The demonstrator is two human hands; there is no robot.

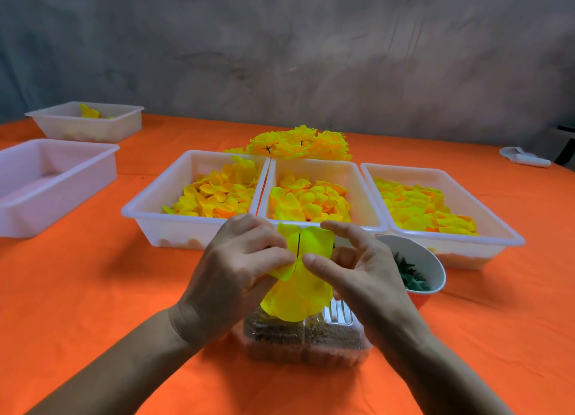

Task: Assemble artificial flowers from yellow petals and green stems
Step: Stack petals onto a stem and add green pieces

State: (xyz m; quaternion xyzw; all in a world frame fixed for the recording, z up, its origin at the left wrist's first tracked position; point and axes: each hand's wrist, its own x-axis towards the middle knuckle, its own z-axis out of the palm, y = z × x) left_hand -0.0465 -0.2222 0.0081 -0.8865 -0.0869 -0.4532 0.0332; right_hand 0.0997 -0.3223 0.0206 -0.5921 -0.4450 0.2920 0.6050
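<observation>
Orange desk: left hand fingers pinch yellow petals; right hand thumb and forefinger grip them. Thin stem mostly hidden.

Both my forearms reach in bare, wrists close together. My left hand curls its fingers, pinching the yellow petals at their middle. My right hand pinches them from the other side, index finger lifted.
</observation>
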